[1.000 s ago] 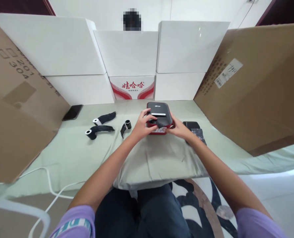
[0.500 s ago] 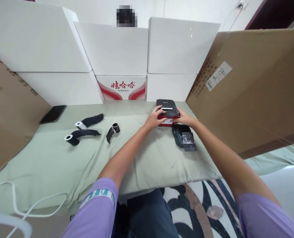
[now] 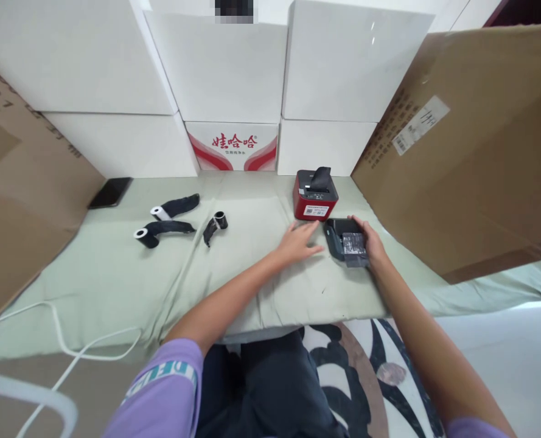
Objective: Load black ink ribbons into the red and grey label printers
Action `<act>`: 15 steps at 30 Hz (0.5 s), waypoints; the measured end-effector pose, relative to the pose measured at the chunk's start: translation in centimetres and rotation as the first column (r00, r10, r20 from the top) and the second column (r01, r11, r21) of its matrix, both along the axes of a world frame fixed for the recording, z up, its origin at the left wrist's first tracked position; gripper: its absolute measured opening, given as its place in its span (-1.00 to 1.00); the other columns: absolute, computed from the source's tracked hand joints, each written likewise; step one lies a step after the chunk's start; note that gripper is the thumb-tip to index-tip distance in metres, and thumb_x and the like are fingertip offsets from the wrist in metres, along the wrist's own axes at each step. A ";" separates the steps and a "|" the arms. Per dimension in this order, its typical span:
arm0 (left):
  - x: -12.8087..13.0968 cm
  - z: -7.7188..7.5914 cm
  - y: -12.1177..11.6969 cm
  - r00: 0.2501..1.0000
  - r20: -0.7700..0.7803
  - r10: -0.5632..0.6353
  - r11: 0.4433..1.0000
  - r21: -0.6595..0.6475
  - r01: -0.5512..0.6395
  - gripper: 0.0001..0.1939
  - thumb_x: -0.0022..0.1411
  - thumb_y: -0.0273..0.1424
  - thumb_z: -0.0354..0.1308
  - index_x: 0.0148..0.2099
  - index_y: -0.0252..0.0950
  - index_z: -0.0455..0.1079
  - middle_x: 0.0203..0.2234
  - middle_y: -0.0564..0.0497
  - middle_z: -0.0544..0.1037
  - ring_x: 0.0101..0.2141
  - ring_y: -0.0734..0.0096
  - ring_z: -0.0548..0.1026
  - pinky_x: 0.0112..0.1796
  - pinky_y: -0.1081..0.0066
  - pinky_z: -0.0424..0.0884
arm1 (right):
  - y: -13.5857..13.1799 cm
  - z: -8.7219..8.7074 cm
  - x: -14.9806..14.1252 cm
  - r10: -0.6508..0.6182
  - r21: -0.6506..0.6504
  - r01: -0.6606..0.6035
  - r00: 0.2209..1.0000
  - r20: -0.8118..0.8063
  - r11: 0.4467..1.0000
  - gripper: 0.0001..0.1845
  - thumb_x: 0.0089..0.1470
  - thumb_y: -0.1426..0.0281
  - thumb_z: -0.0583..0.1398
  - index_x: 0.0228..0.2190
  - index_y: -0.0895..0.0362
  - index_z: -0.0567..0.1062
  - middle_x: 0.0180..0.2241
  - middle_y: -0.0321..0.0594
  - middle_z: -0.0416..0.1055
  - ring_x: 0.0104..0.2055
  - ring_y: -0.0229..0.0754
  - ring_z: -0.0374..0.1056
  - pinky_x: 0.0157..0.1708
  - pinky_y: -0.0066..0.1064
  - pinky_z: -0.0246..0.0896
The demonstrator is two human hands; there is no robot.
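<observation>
A small red and black printer (image 3: pixel 315 194) stands on the pale green cloth (image 3: pixel 115 274), with a black strip sticking up from its top. Just in front of it lies a second dark grey device (image 3: pixel 345 241). My right hand (image 3: pixel 371 240) rests on the right side of that dark device, fingers curled over its edge. My left hand (image 3: pixel 299 241) lies flat on the cloth just left of the dark device, fingers stretched out, holding nothing.
Three black-wrapped rolls (image 3: pixel 165 219) lie to the left on the cloth, and a black phone (image 3: pixel 111 191) sits further back left. White boxes (image 3: pixel 233 67) stand behind. Brown cartons (image 3: pixel 471 140) lean in on both sides. A white cable (image 3: pixel 64 340) trails near the front left.
Both hands have let go of the red printer and drawn back toward me. The right hand has come down on the dark device; the left lies flat beside it.
</observation>
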State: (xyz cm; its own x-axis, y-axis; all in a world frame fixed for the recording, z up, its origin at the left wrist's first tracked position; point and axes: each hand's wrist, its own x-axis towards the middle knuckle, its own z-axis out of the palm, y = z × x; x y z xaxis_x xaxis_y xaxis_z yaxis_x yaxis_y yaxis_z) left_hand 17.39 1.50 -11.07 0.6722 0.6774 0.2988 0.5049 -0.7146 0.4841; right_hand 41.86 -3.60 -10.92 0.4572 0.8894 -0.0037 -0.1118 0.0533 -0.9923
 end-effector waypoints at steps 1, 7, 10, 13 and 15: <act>0.7 -0.1 -0.3 0.996 -0.065 -0.065 0.997 -0.043 0.062 -0.10 0.31 -0.08 0.29 0.53 -0.28 0.07 0.45 -0.27 0.22 0.45 0.02 0.20 0.46 -0.07 -0.04 | 0.0 0.0 -0.8 -0.021 0.007 0.022 0.999 -0.036 1.000 -0.41 -0.02 -0.15 0.33 -0.10 -0.03 0.66 0.15 -0.27 0.58 0.26 0.03 0.46 0.27 -0.13 0.37; -2.5 -0.3 -1.1 0.998 0.025 -0.062 0.993 -0.100 0.064 0.12 0.16 -0.11 0.47 0.56 -0.35 -0.02 0.48 -0.34 0.08 0.47 -0.02 0.14 0.45 0.02 0.08 | 0.2 1.9 -7.0 0.022 0.119 -0.012 0.996 -0.087 0.993 -0.45 0.04 -0.07 0.30 -0.07 0.03 0.65 0.11 -0.24 0.60 0.27 -0.02 0.43 0.33 -0.17 0.29; -8.3 -0.2 -1.0 0.992 0.126 -0.019 0.994 -0.102 0.032 0.09 0.16 -0.16 0.48 0.56 -0.28 0.01 0.48 -0.28 0.13 0.46 -0.01 0.16 0.45 0.01 0.11 | 1.3 2.7 -11.5 0.127 0.125 -0.118 0.990 -0.063 0.985 -0.43 0.09 -0.03 0.28 0.01 0.05 0.62 0.13 -0.22 0.58 0.27 -0.01 0.43 0.32 -0.15 0.29; -13.8 -0.2 -0.5 0.986 0.166 0.031 0.993 -0.115 -0.012 0.03 0.19 -0.22 0.45 0.56 -0.14 0.01 0.49 -0.18 0.13 0.47 0.05 0.15 0.44 0.00 0.13 | 3.2 2.5 -16.2 0.187 0.099 -0.186 0.982 -0.005 0.978 -0.38 0.11 -0.05 0.25 0.07 0.06 0.58 0.21 -0.18 0.53 0.30 0.01 0.41 0.31 -0.15 0.30; -16.2 -0.2 -0.1 0.987 0.142 0.079 0.988 -0.144 -0.059 0.04 0.20 -0.26 0.45 0.57 -0.12 -0.02 0.49 -0.20 0.11 0.47 0.07 0.14 0.43 -0.01 0.13 | 4.6 1.8 -18.7 0.217 0.082 -0.222 0.974 0.071 0.972 -0.30 0.14 -0.10 0.20 0.13 0.08 0.54 0.26 -0.15 0.47 0.33 0.02 0.37 0.32 -0.15 0.29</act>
